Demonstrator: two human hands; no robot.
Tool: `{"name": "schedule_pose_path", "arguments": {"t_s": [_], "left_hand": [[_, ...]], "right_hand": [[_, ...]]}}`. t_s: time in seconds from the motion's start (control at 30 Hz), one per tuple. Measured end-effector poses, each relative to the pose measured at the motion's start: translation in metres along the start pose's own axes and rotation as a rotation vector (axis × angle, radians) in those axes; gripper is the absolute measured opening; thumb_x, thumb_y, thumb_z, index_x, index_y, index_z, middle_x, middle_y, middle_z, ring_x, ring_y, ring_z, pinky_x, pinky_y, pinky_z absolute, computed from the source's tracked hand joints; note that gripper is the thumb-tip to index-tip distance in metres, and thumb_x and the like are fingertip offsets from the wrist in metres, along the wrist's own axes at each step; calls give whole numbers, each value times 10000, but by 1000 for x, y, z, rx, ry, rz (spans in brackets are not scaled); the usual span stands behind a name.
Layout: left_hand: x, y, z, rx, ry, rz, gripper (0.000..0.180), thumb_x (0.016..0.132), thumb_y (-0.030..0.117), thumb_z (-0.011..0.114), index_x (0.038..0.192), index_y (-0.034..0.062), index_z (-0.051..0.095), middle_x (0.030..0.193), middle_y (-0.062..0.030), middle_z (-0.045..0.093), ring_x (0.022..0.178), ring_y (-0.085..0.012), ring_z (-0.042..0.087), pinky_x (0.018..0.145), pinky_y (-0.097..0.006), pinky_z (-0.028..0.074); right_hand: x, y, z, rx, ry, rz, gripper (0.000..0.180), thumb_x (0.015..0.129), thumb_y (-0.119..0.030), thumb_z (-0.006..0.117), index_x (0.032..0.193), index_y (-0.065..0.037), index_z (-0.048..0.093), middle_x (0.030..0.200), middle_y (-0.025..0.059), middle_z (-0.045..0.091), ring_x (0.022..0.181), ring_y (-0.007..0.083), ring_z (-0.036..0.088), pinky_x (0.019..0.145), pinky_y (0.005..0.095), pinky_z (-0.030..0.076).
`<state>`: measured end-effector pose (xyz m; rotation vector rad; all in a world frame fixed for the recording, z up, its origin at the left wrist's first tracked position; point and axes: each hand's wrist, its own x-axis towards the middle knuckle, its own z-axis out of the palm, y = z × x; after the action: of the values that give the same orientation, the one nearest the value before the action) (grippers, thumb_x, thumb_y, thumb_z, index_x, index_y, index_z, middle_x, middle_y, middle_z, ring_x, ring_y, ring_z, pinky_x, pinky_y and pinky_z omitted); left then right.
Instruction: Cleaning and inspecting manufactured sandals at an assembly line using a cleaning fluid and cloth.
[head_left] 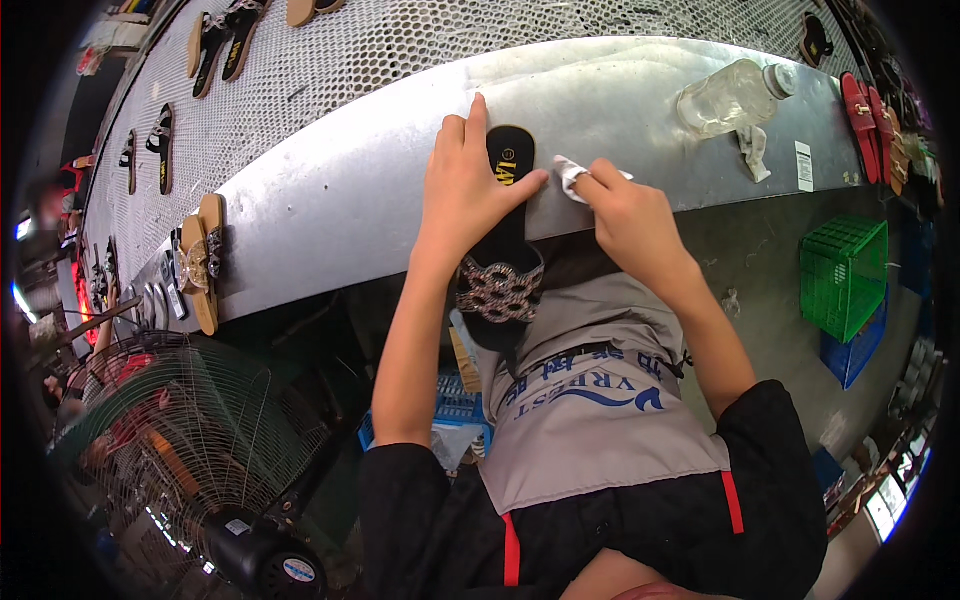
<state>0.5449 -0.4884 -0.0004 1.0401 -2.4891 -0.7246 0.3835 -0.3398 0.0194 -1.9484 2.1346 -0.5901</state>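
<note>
Pinning black sandal: left hand flat | right hand pinching white cloth | bottle beside

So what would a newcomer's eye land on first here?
The black sandal at centre, hanging over the metal bench edge, with the left hand pressing it flat. Beside it the right hand pinches a white cloth. A clear bottle lies on its side at upper right.

Left hand on black sandal, right hand pinching white cloth.
</note>
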Motion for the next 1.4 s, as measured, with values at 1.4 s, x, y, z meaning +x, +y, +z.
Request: {"name": "schedule_pose_path", "arguments": {"t_s": [1.4], "left_hand": [[-131, 56, -9, 11, 147, -190, 1086, 699, 252, 857, 1527, -91, 244, 1389, -275, 487, 1243, -415, 518, 1027, -477, 429]], "right_hand": [[-12, -16, -5, 68, -272, -417, 548, 833, -25, 582, 1340, -220, 652, 896, 44, 592, 682, 274, 645, 581, 383, 519]]}}
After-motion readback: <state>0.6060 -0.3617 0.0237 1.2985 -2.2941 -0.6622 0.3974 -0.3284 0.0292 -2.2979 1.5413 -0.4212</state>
